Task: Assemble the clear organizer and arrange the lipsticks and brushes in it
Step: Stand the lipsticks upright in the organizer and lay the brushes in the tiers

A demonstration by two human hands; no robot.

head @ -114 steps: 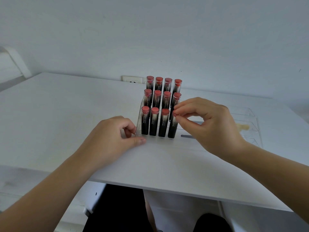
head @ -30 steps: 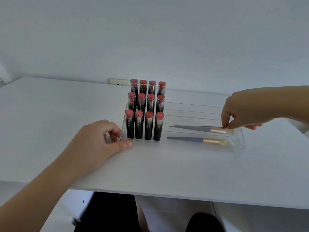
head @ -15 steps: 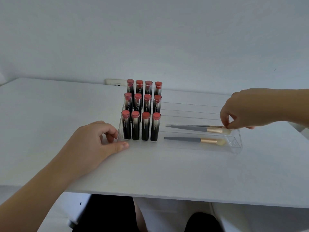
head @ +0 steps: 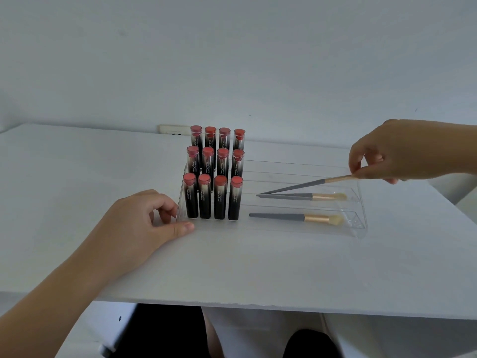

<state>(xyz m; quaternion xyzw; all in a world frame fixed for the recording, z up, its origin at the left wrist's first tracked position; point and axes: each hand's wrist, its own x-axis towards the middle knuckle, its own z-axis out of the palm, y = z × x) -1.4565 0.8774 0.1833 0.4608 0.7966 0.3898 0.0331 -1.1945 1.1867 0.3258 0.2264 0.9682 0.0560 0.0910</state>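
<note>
The clear organizer (head: 360, 229) stands on the white table. Its left part holds several black lipsticks (head: 220, 200) with red tops, upright in three stepped rows. My left hand (head: 139, 223) holds the organizer's front left corner, with curled fingers at the side wall and the thumb along the front. My right hand (head: 392, 153) pinches the gold end of a grey-handled brush (head: 302, 186). That brush is tilted, with its handle tip down in the second channel. Another brush (head: 320, 196) lies flat in that channel. A third brush (head: 291, 217) lies in the front channel.
A wall socket (head: 171, 130) sits behind the lipsticks at the table's back edge. The white table (head: 258, 267) ends close in front of me, with my legs below it. The organizer's two rear channels (head: 296, 169) hold nothing.
My right hand has risen slightly, tilting a brush up by its gold end above the one lying in the second channel. The left hand has stayed at the corner.
</note>
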